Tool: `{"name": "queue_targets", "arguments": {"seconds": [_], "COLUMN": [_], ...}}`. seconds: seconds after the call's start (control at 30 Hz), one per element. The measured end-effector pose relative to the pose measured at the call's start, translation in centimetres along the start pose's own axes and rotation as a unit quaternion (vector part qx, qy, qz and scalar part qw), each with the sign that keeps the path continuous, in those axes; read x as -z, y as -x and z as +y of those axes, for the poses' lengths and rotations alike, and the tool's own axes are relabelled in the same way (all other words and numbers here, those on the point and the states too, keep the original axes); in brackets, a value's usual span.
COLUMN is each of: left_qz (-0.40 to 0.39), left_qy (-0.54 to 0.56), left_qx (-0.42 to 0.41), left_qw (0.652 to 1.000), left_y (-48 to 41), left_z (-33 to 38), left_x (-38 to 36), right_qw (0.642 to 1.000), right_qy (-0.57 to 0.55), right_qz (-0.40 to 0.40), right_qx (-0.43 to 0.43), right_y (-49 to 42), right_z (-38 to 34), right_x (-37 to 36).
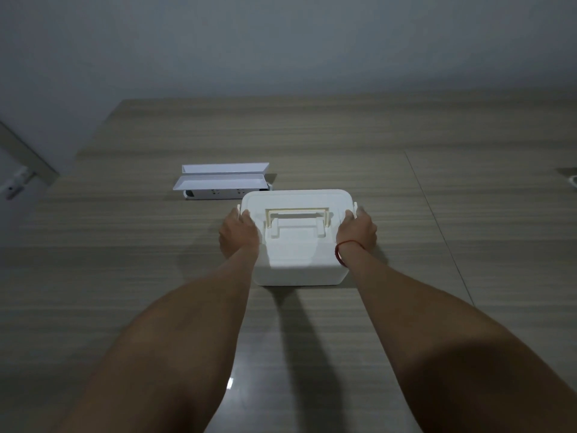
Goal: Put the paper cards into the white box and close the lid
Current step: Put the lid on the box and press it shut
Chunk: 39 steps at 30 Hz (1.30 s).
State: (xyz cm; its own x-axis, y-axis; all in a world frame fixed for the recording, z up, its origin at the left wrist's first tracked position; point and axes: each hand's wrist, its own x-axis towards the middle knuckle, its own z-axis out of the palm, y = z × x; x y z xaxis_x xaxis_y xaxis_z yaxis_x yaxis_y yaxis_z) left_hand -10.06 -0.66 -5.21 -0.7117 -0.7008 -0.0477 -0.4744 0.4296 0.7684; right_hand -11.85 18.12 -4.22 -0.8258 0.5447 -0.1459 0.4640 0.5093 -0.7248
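Two hands, left hand and right hand, grip one white box.

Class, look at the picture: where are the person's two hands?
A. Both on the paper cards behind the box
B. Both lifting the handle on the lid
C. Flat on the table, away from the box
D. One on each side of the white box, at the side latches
D: the left hand and right hand sit at opposite sides of the white box, by its latches; the handle lies untouched.
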Motion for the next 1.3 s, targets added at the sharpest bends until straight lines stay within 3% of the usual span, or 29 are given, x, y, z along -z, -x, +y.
{"name": "queue_targets", "arguments": {"seconds": [0.33, 0.5, 0.73, 0.87, 0.97, 1.3], "left_qz": [-0.01, -0.103, -0.22, -0.123, -0.067, -0.036], "left_qy": [-0.008, -0.028, -0.004, -0.09, -0.126, -0.137], "left_qx": [-0.002, 0.05, -0.001, -0.054, -0.066, -0.089], "left_qw": [1.0, 0.993, 0.975, 0.987, 0.988, 0.986], "left_y": [-2.5, -2.5, -2.0, -0.2, 0.4, -2.5], "left_z": [1.9, 2.6, 2.1, 0.9, 0.8, 2.1], "left_x": [-1.8, -1.5, 0.7, -0.2, -1.1, -3.3], "right_qw": [0.999, 0.996, 0.988, 0.989, 0.989, 0.993], "right_qy": [-0.027, 0.001, -0.016, 0.04, 0.051, 0.068], "right_qz": [-0.021, -0.084, -0.156, -0.128, -0.117, -0.064], "right_qx": [0.003, -0.031, -0.006, 0.07, 0.079, 0.071], "right_y": [-3.2, -2.7, -1.7, -0.9, -1.4, -4.3], "right_z": [-1.7, -2.8, -2.1, -0.4, -0.4, -2.3], "right_x": [-1.1, -0.9, 0.2, -0.2, -0.6, -3.0]}}
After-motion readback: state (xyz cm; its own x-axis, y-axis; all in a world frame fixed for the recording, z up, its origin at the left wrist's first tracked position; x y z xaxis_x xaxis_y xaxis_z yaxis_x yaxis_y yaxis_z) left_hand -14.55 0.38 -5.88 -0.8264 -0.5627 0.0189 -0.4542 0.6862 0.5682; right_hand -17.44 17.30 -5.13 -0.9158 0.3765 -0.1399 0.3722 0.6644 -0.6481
